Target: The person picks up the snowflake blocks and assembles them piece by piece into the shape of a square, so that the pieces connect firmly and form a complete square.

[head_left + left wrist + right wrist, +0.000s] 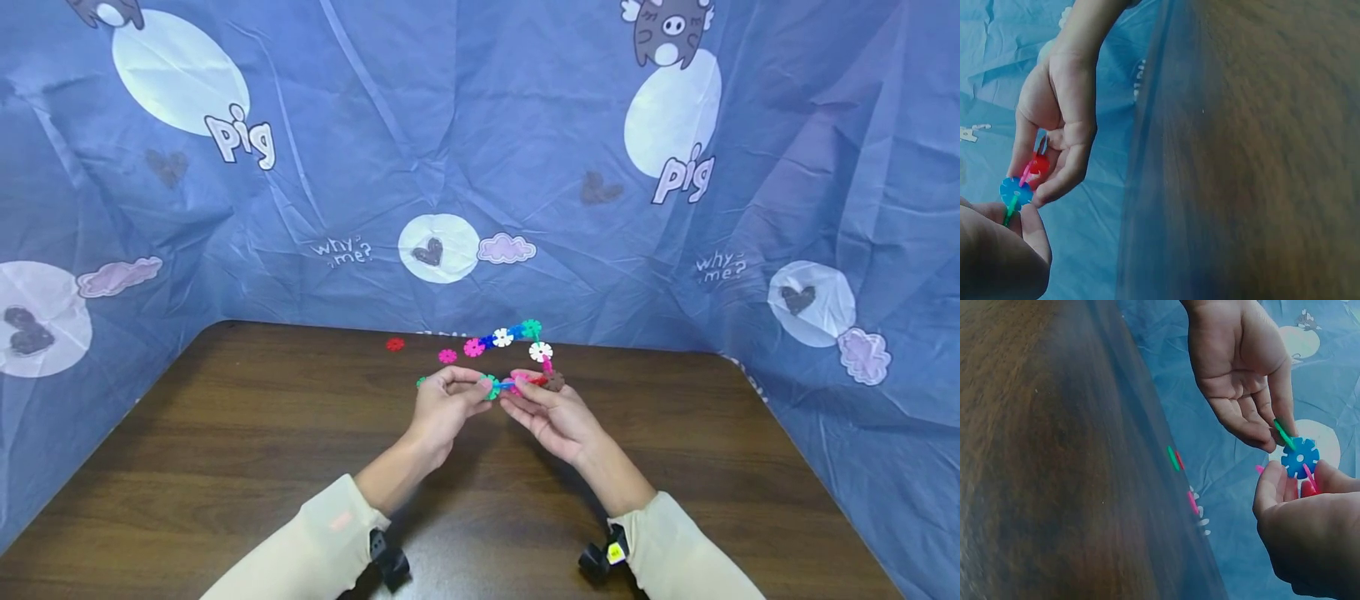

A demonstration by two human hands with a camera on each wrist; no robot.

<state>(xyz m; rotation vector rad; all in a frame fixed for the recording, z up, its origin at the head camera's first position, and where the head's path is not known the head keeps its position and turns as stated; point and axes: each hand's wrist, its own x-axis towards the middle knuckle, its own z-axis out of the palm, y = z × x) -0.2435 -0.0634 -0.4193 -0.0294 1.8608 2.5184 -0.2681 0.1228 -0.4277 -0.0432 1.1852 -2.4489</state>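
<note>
A chain of notched plastic snowflake discs bends between and behind the hands. The left hand [441,410] pinches a green disc [491,387] between thumb and fingers. That disc is slotted into a blue disc [1300,458], seen flat-on in the right wrist view. The right hand [557,423] pinches the pink disc [1310,479] joined to the blue one, partly covering it. Past the right fingertips the chain runs through red, a brown disc [554,381], pink and a white disc [541,352], then turns left through green, blue and white to a pink disc [473,347].
Loose on the wooden table [247,467] lie a pink disc [447,356] and a red disc [395,344]. A green disc [421,382] shows partly behind the left hand. Blue printed cloth [510,167] hangs around the table's back and sides.
</note>
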